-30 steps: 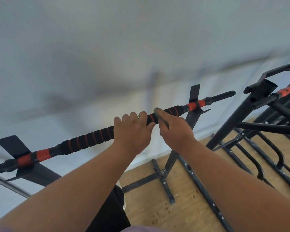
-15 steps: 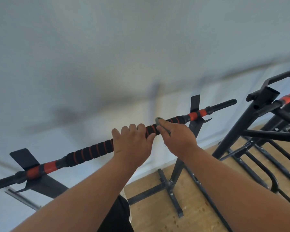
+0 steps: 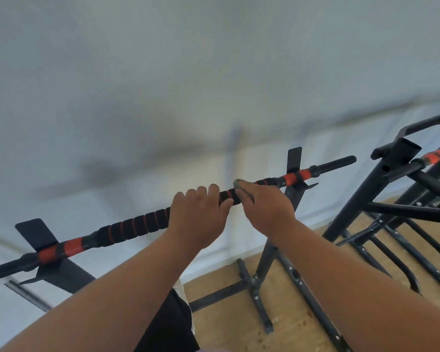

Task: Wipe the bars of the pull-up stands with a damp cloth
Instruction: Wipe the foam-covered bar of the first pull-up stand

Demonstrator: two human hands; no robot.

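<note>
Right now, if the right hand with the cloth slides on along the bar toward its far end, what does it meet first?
Probably the red band where the bar sits in the far bracket; the right hand and cloth have only foam grip before it.

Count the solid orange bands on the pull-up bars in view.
3. One on the near bar at its left bracket, one at its right bracket, one on the second stand's bar; more may lie outside the frame.

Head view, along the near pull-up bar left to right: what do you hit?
Left bracket plate → left orange band → left hand → cloth under right hand → right orange band → bar end.
</note>
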